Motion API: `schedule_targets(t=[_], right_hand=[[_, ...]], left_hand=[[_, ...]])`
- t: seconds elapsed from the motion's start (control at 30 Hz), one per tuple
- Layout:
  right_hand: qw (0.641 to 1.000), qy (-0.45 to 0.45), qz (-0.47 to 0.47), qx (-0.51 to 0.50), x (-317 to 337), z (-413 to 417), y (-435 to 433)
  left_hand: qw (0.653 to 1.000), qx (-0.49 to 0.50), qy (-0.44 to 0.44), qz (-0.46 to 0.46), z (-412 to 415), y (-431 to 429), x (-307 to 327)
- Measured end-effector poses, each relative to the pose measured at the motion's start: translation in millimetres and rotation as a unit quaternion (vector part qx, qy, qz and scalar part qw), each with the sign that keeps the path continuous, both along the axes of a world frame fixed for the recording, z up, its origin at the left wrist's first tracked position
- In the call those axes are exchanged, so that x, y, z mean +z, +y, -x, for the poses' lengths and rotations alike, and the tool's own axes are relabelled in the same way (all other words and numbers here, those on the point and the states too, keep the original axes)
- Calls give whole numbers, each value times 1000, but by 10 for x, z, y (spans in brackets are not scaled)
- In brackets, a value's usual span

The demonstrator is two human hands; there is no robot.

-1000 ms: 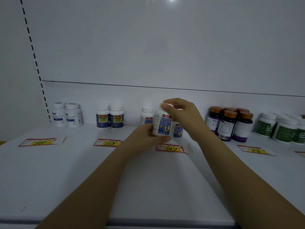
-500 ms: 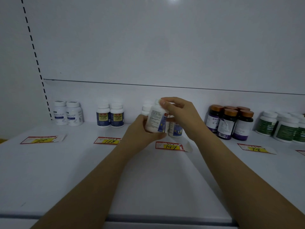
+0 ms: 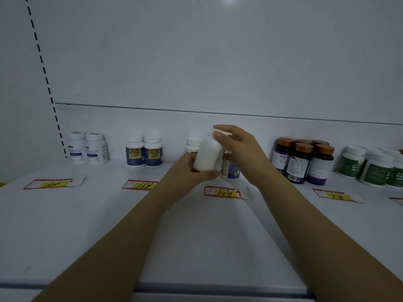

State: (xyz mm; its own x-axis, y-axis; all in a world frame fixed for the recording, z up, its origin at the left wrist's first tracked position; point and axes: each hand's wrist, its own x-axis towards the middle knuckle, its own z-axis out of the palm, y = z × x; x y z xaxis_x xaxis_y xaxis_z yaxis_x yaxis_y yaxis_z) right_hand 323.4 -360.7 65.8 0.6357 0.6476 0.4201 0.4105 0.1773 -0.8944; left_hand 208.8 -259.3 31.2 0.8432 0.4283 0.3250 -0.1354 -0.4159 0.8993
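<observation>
A white pill bottle (image 3: 207,155) hangs tilted above the white shelf (image 3: 87,225), its plain white side facing me and its cap leaning away to the upper right. My left hand (image 3: 187,173) grips its lower body from below, thumb across the bottom edge. My right hand (image 3: 237,149) pinches the cap end with curled fingertips. Behind the hands stand two more bottles of the same kind, one (image 3: 193,143) to the left and one (image 3: 231,171) to the right, above a price tag reading 147 (image 3: 222,192).
Along the back wall stand pairs of white bottles (image 3: 88,150), blue-labelled bottles (image 3: 144,152), dark bottles with copper caps (image 3: 303,162) and green-labelled white bottles (image 3: 370,168). Price tags (image 3: 52,183) lie in front of each group. The shelf's front edge (image 3: 196,287) runs below my arms.
The bottle has been turned in my hands: its printed label faced me a second ago, then its side text, and now the plain white side shows. It also tilted further.
</observation>
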Motion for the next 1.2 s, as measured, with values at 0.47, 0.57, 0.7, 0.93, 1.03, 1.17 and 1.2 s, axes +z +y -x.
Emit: schedule_targets(t=[0.47, 0.57, 0.7, 0.93, 1.03, 1.17, 1.2], right_hand=[[997, 57, -6, 60, 7, -25, -23], [996, 48, 11, 76, -6, 11, 3], [998, 16, 18, 62, -24, 42, 14], [992, 79, 3, 97, 7, -35, -27], [995, 47, 24, 83, 1, 9, -9], [998, 36, 16, 55, 6, 1, -32], [998, 40, 11, 47, 11, -18, -41]], left_hand=[[999, -41, 18, 13, 26, -23, 24], [1000, -12, 11, -5, 21, -13, 18], [998, 39, -17, -49, 16, -35, 12], [999, -44, 5, 6, 47, -25, 33], [1000, 15, -15, -17, 25, -22, 17], [999, 40, -15, -30, 19, -22, 5], [999, 27, -12, -21, 22, -23, 10]])
